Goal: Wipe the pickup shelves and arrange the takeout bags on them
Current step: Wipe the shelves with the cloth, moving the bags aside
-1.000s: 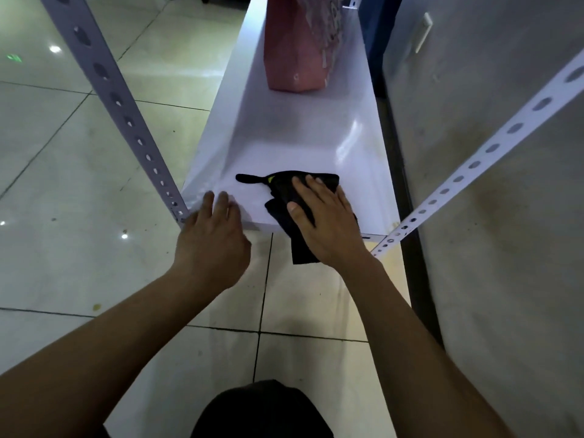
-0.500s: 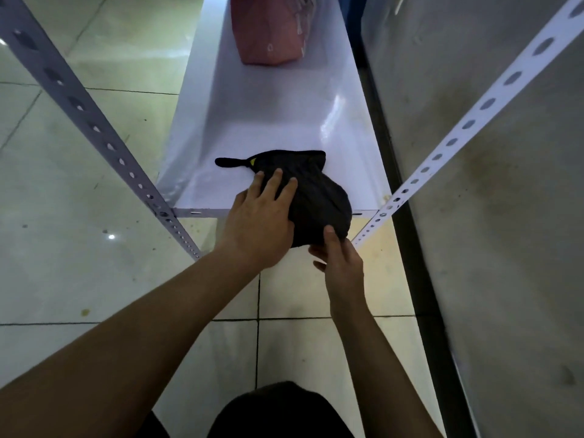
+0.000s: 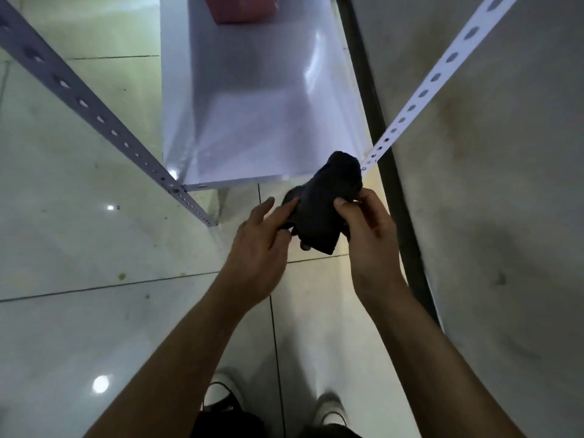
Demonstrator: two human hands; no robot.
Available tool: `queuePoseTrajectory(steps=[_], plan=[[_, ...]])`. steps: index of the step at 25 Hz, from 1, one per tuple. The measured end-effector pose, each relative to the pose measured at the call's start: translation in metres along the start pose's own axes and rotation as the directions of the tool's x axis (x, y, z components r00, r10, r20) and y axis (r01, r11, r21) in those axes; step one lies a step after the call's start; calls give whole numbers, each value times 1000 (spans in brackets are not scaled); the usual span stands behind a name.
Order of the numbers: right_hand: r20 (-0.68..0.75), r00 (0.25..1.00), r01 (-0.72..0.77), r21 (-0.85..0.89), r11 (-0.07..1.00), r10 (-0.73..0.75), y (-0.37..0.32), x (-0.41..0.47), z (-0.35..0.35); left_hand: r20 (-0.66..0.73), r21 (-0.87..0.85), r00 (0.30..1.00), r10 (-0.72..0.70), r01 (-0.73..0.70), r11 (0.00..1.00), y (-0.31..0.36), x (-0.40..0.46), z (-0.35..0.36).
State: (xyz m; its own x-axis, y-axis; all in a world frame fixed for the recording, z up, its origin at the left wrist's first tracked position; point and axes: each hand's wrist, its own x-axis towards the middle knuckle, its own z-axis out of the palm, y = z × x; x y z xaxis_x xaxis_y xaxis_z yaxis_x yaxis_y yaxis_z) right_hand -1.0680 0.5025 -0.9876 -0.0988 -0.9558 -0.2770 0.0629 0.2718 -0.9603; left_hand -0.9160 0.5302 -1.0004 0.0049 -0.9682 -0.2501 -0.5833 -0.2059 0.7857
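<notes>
STEP: wipe, I judge cloth being refolded | GRIP: left hand (image 3: 256, 248) and right hand (image 3: 369, 235) both pinch black cloth (image 3: 325, 210) | NEXT: return it to shelf (image 3: 252, 121)

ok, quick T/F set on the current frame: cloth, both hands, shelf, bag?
1. The black cloth lies flat on the shelf. False: it is bunched and lifted, in front of the shelf's near edge.
2. The right hand grips the cloth. True.
3. The left hand rests on the shelf's front edge. False: its fingers are at the cloth.
4. A pink bag stands at the shelf's far end. True.
</notes>
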Motion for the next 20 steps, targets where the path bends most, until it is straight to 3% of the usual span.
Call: queuePoseTrajectory(steps=[2,5,9,15,20], plan=[[34,999,-37,-8,999,37,-36,-28,-13,73,-147,997,-19,30,989,31,-31,-14],[92,994,-66,-13,998,66,-104,-69,-29,168,-413,973,-158,215,885,93,-68,-34],[215,973,-75,-17,997,77,-205,-119,-42,185,-650,907,-379,402,645,177,-107,-72],[270,952,-147,-10,989,144,-348,-171,-47,315,-805,793,-521,514,296,288,-161,-159],[205,969,-146,20,989,139,-449,-185,-46,259,-834,844,-469,440,332,366,-191,-223]])
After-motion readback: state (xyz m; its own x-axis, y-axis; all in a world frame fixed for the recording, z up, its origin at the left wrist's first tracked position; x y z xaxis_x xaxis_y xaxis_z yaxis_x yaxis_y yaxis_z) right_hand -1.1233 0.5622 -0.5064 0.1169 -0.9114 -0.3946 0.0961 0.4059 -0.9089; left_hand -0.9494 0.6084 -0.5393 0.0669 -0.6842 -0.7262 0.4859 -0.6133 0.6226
